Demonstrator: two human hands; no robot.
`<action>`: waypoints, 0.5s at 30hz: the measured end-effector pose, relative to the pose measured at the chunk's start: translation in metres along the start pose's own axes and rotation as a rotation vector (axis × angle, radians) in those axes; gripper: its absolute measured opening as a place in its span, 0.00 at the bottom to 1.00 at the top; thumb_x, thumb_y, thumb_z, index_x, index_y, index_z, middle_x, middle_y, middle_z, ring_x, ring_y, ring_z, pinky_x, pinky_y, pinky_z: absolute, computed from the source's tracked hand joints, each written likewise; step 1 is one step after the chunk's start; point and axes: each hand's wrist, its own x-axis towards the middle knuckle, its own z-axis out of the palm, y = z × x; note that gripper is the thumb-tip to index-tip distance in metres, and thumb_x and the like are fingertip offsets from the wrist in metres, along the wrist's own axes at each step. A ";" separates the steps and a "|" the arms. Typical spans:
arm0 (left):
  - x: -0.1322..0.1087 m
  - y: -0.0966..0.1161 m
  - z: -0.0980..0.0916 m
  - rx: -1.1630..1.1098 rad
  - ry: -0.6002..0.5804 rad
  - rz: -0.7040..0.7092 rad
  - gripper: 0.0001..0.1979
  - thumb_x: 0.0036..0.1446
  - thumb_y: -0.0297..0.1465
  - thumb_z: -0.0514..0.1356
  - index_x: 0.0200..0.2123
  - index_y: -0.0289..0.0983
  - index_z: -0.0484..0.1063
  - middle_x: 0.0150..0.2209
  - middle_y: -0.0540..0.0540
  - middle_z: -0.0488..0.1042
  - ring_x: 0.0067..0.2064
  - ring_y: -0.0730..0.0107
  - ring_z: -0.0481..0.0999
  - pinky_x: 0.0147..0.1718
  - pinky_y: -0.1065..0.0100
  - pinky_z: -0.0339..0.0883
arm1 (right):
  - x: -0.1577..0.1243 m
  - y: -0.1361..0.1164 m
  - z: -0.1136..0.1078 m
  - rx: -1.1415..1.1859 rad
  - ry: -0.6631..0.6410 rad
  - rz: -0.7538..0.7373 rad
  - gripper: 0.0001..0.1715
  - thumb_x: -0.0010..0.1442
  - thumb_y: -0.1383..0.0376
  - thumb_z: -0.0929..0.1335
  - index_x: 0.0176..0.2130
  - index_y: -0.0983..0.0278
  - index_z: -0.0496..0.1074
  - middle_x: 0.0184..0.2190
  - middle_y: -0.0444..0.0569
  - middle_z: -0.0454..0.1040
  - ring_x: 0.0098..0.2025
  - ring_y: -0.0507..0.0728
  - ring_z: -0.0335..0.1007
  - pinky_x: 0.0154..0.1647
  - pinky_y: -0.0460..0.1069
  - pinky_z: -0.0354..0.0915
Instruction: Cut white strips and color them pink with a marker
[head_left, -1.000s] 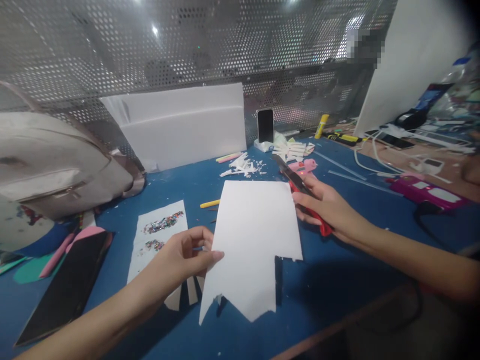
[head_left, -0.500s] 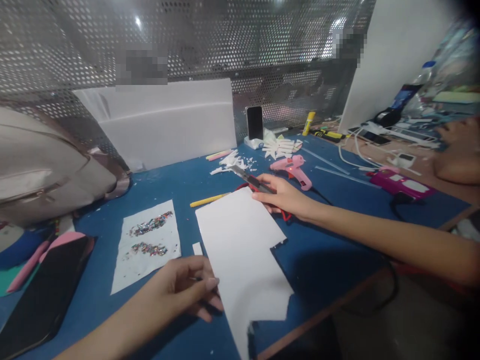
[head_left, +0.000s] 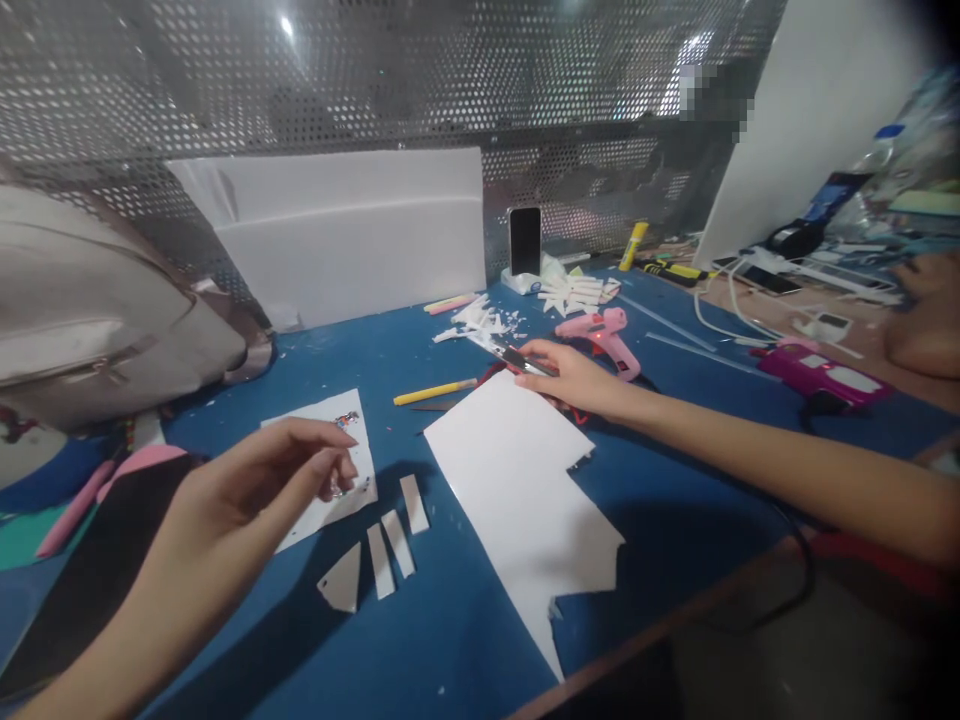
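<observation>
At eight o'clock the left hand (head_left: 232,490) hangs half-curled, seemingly empty — it has left the white sheet (head_left: 525,490), which lies on the bench (head_left: 345,360) towards five o'clock, attended only by the right hand (head_left: 574,378), gripping a cutter (head_left: 527,362) at its twelve-o'clock corner.

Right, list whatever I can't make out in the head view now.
All in the head view:
Glitter sheet: partly covered by the left hand.
Red-handled tool: its grip is mostly hidden by the right hand.
Dark pointed thing: the rest is hidden by the white sheet.
Pale bag: cut off by the left edge.
Bottle: too blurred to read any label.
</observation>
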 end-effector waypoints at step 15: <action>-0.005 0.004 0.076 0.605 -0.455 0.874 0.23 0.63 0.31 0.52 0.61 0.36 0.58 0.63 0.41 0.60 0.61 0.52 0.64 0.55 0.50 0.67 | -0.063 -0.051 -0.012 -0.507 -0.066 -0.227 0.24 0.68 0.65 0.59 0.61 0.56 0.61 0.37 0.46 0.79 0.39 0.57 0.75 0.42 0.52 0.68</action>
